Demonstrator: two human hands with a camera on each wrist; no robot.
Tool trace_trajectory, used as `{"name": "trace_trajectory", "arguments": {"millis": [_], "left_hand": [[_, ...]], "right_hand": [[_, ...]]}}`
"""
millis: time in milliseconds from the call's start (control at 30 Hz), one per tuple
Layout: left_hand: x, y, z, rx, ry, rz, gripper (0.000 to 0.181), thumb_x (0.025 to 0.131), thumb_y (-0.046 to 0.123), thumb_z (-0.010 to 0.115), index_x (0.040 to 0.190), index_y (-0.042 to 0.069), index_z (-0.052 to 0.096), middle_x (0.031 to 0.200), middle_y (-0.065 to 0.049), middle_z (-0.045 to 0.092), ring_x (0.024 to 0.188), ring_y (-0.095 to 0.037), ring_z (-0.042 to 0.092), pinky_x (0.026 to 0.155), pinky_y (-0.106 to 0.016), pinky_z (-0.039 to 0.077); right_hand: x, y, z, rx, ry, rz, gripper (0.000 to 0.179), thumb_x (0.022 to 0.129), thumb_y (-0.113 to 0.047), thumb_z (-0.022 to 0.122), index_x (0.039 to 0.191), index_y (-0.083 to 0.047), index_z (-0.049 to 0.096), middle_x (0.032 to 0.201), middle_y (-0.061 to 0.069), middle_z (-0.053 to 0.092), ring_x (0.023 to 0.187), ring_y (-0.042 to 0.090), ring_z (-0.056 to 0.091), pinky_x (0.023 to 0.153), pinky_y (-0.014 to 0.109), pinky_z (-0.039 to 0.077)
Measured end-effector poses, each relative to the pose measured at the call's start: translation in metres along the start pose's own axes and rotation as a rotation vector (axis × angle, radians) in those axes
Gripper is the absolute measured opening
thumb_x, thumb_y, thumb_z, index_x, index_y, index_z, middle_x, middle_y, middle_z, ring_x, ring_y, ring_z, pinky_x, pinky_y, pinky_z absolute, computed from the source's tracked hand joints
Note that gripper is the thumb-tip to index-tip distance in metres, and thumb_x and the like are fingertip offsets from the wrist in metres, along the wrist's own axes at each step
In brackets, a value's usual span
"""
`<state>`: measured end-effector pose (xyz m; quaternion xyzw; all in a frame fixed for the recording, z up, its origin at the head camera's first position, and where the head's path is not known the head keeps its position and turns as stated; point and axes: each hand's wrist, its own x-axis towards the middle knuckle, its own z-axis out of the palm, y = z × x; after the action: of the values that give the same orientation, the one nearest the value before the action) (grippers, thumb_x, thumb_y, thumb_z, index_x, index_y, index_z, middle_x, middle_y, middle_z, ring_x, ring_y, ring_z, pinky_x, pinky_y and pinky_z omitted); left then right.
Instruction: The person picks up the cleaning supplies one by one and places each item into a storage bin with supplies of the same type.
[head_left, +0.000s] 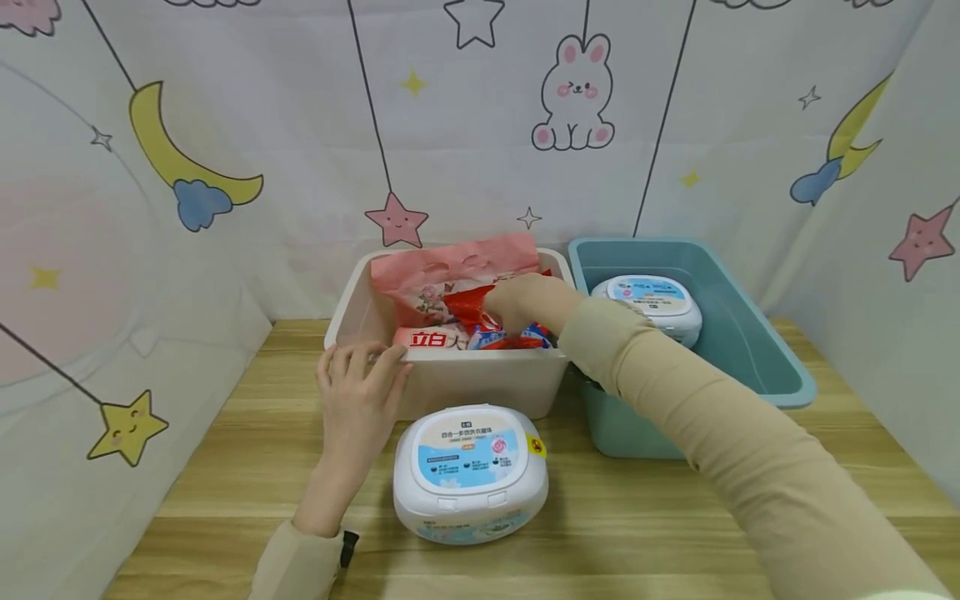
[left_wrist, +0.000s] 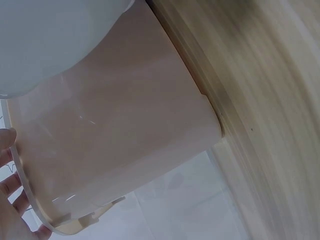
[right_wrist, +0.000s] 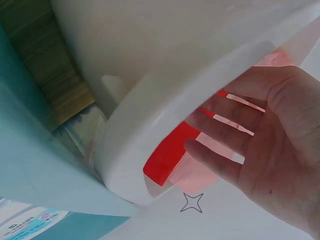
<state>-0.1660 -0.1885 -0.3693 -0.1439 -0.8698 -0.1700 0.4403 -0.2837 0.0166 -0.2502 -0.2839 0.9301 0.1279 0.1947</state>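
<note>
My left hand (head_left: 362,385) lies at the front left corner of a white plastic bin (head_left: 480,379), its fingers hooked over the rim. In the left wrist view its fingers (left_wrist: 10,185) bend round that rim. My right hand (head_left: 528,302) reaches into the bin from above, among the packs. The right wrist view shows its fingers (right_wrist: 220,125) loosely extended against a red package (right_wrist: 172,155); their tips are partly hidden by the rim. A red and blue bag (head_left: 491,333) is under this hand. Beside it are a pink bag (head_left: 450,271) and a pink-and-white pack (head_left: 429,337).
A white lidded tub (head_left: 471,475) with a blue label stands on the wooden table (head_left: 615,533) before the white bin. To the right is a teal bin (head_left: 757,350) with a similar tub (head_left: 652,304) inside. A patterned curtain (head_left: 465,150) hangs behind.
</note>
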Motion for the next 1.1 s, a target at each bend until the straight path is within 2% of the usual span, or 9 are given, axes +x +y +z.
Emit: {"name": "trace_trajectory", "arguments": {"millis": [267, 600, 833, 1100], "left_hand": [[0.0, 0.002, 0.0, -0.002, -0.001, 0.0, 0.019, 0.088, 0.019, 0.069, 0.106, 0.012, 0.067, 0.103, -0.013, 0.06, 0.102, -0.035, 0.05, 0.102, -0.061, 0.029], [0.0, 0.001, 0.0, -0.006, 0.007, 0.002, 0.019, 0.088, 0.019, 0.069, 0.105, 0.012, 0.067, 0.102, -0.013, 0.06, 0.102, -0.035, 0.051, 0.102, -0.061, 0.029], [0.0, 0.002, 0.0, -0.007, 0.011, 0.0, 0.019, 0.087, 0.02, 0.07, 0.105, 0.012, 0.067, 0.102, -0.013, 0.06, 0.101, -0.035, 0.05, 0.102, -0.061, 0.029], [0.0, 0.001, 0.001, -0.003, 0.006, 0.001, 0.02, 0.088, 0.021, 0.069, 0.106, 0.012, 0.067, 0.103, -0.013, 0.06, 0.102, -0.035, 0.05, 0.102, -0.061, 0.029]], "right_hand": [[-0.007, 0.008, 0.0, 0.031, 0.003, 0.004, 0.034, 0.085, -0.018, 0.071, 0.118, -0.016, 0.063, 0.109, 0.001, 0.066, 0.098, 0.019, 0.058, 0.094, 0.036, 0.053], [-0.019, 0.014, 0.0, 0.138, 0.02, 0.026, 0.034, 0.086, -0.017, 0.071, 0.119, -0.017, 0.062, 0.111, 0.0, 0.064, 0.101, 0.019, 0.057, 0.093, 0.035, 0.053], [-0.025, 0.018, -0.001, 0.148, 0.02, 0.002, 0.028, 0.087, -0.02, 0.07, 0.114, -0.014, 0.064, 0.107, 0.0, 0.065, 0.097, 0.018, 0.059, 0.085, 0.029, 0.055], [-0.033, 0.018, 0.0, 0.128, 0.055, -0.023, 0.025, 0.088, -0.022, 0.069, 0.111, -0.014, 0.065, 0.108, 0.001, 0.065, 0.098, 0.018, 0.058, 0.081, 0.028, 0.056]]}}
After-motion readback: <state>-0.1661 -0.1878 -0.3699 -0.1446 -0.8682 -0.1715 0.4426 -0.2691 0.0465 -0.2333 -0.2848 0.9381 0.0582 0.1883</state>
